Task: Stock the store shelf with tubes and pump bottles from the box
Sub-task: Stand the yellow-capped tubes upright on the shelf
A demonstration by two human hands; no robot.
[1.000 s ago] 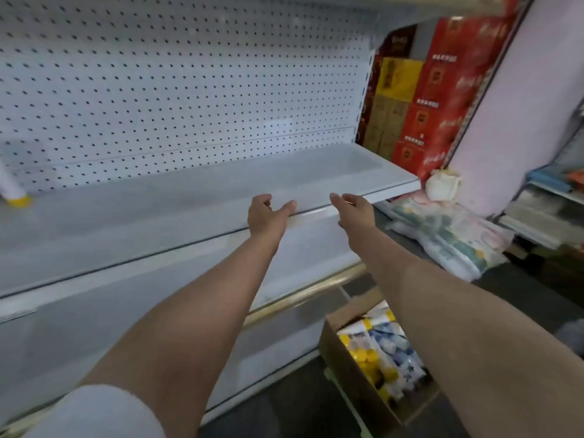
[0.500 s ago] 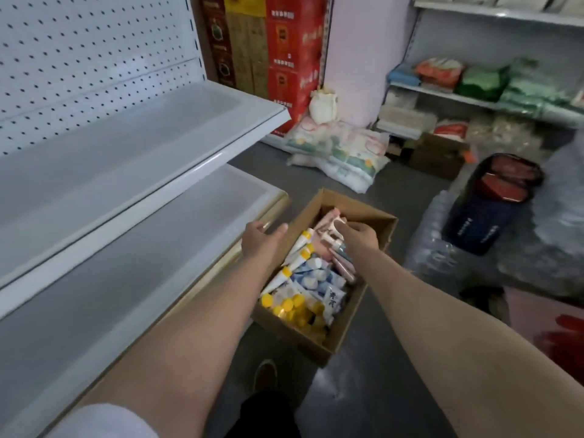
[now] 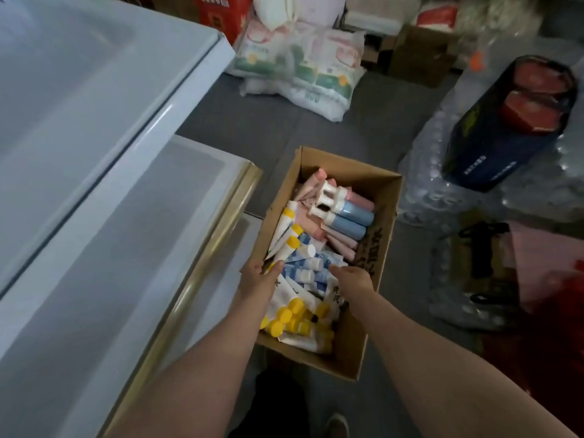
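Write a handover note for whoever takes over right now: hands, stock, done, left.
Left hand: inside the box, fingertips on a yellow-capped tube; no firm grip visible.
Right hand: reaching over the blue-and-white tubes; holding nothing that shows.
Stock: tubes and pump bottles all lie in the box on the floor beside the shelf.
Done: nothing visible on the shelf boards in view.
Left: pick items and place them on the shelf.

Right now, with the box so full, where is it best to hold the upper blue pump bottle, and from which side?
Probably the blue pump bottle is best gripped round its blue body, coming from above. It lies flat on top of the pile, its body bare, its white pump head pointing left among other pumps. The box wall blocks its right end.
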